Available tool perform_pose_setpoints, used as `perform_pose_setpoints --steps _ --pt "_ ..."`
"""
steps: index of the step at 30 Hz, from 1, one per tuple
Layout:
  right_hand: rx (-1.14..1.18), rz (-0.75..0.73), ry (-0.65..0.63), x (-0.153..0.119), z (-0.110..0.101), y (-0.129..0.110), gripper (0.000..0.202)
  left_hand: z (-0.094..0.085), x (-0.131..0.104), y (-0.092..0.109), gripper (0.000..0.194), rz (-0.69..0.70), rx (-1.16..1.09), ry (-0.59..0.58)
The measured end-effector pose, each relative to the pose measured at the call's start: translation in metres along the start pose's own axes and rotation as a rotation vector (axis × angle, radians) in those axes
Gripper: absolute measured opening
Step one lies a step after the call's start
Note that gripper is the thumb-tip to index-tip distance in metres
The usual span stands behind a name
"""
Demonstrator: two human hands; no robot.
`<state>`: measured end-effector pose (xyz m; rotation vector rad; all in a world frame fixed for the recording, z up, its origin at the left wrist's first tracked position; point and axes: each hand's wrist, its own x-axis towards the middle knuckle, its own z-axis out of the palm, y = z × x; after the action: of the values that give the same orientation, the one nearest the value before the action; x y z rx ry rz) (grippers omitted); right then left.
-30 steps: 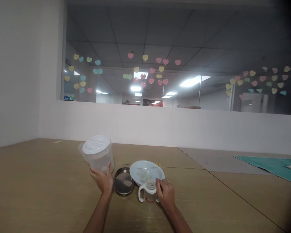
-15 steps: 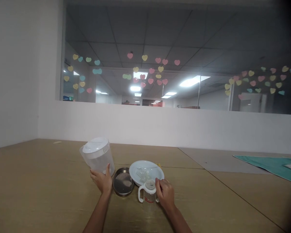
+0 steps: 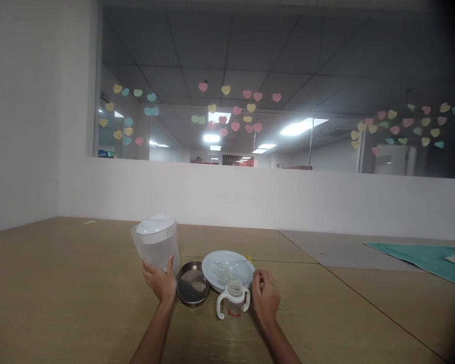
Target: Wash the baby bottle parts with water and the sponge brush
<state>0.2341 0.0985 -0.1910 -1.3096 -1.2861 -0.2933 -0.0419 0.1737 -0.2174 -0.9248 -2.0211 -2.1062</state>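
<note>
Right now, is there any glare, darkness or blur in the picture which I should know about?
In the head view, ceiling lights glare white in the window; also in the head view, the right edge darkens to black, most at the top corner; in the same head view, the red lettering on the bottle is too soft to read surely.

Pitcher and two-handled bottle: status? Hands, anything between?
Left hand holding lidded pitcher. Right hand curled beside two-handled bottle, apart from it. Bottle upright, mouth open. Metal dish between pitcher and bottle, plate behind bottle.
</note>
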Motion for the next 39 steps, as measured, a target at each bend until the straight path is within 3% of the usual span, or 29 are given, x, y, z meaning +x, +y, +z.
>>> perform_pose_setpoints --steps 4,6,12,17,20,24,28,30,33,36,39 --pt "-0.104 0.463 -0.116 0.011 0.001 0.017 0.029 0.001 -0.001 0.000 0.095 -0.009 0.069 -0.025" --pt "-0.157 0.554 -0.213 0.014 0.003 0.024 0.035 0.002 -0.001 0.000 0.095 -0.008 0.079 -0.027" --pt "-0.255 0.464 -0.458 0.006 0.008 0.027 0.030 0.003 -0.001 -0.003 0.094 0.011 0.089 -0.017" --pt "-0.289 0.360 -0.550 0.002 0.009 0.025 0.035 0.002 -0.003 -0.003 0.092 0.058 0.127 -0.019" --pt "-0.306 0.405 -0.494 0.006 0.008 0.029 0.042 0.001 -0.005 -0.002 0.090 0.106 0.146 -0.022" --pt "-0.266 0.510 -0.316 0.011 0.009 0.035 0.043 0.000 -0.008 -0.003 0.088 0.151 0.143 -0.011" --pt "-0.147 0.501 -0.116 0.012 0.008 0.036 0.043 -0.007 -0.013 0.006 0.092 0.162 0.102 0.024" --pt "-0.113 0.488 -0.060 0.013 0.007 0.035 0.044 -0.012 -0.019 0.016 0.089 0.241 0.042 0.029" --pt "-0.091 0.484 -0.007 0.014 0.004 0.033 0.044 -0.020 -0.034 0.035 0.068 0.470 -0.145 -0.146" --pt "-0.069 0.481 0.024 0.015 0.002 0.029 0.044 -0.022 -0.049 0.055 0.042 0.675 -0.265 -0.537" --pt "-0.053 0.463 0.037 0.014 0.001 0.024 0.044 -0.017 -0.059 0.070 0.039 0.746 -0.226 -0.942"
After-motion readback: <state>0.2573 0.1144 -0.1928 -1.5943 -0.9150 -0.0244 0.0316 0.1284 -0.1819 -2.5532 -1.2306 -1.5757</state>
